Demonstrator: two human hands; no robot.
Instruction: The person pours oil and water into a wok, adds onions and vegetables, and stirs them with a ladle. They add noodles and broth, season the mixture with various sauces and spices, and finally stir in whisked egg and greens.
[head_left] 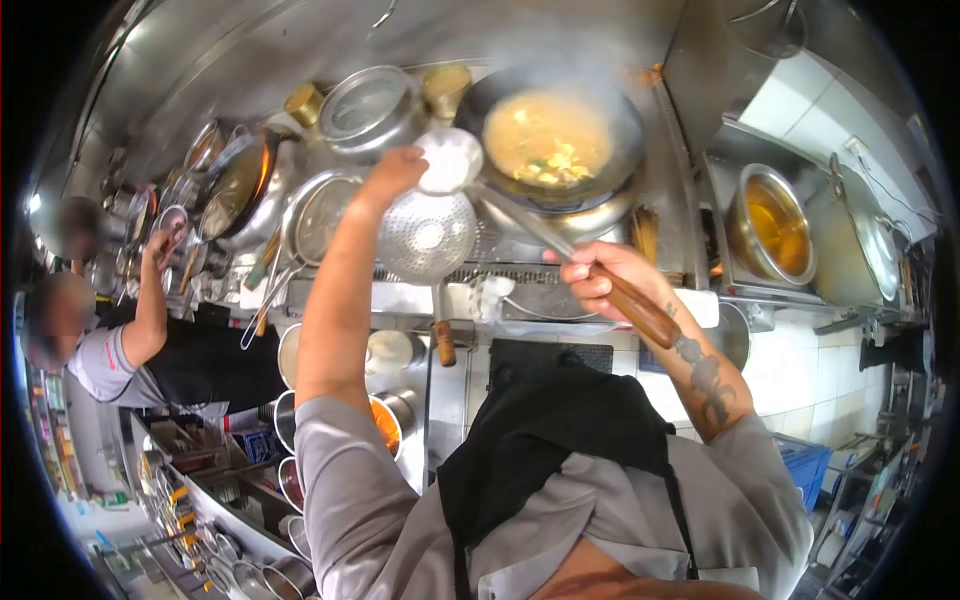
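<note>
My right hand is closed round the wooden handle of a long metal ladle. The ladle's shaft runs up and left to a round head that looks white inside. My left hand is at the left rim of this head, fingers together; what they hold, if anything, is hidden. Just below lies a perforated strainer with a wooden handle. Right of the ladle head, a steaming dark wok holds yellowish liquid food with pale yellow pieces near its lower edge.
A lidded pot stands behind my left hand, beside a wire-handled sieve. At right are a metal pot of orange liquid and a large lidded pot. Another person works at left near a flaming pan.
</note>
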